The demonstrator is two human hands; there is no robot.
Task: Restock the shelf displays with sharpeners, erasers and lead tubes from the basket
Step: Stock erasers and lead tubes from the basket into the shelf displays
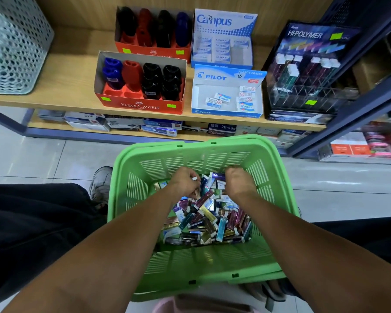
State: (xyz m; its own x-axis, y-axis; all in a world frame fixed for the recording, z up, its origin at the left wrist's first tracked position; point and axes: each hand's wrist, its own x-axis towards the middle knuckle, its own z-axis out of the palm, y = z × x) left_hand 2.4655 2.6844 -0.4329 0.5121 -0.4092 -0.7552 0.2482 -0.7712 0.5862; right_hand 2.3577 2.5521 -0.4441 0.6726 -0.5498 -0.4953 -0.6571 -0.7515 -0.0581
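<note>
Down inside the green basket (212, 146), your left hand (185, 181) pinches lead tubes (210, 220) in its grip; your right hand (238, 180) curls into the pile. Beyond both grips, the Pilot eraser box (226, 111) sits sparse, the lead display (307, 73) half-filled: plenty remains.

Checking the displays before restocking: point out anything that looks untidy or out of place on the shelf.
Pilot box: a few erasers lie loose and askew on its floor, not stacked like those at its right. In the lead display the tubes lean unevenly. Sharpener boxes look orderly, with some slots unfilled.
</note>
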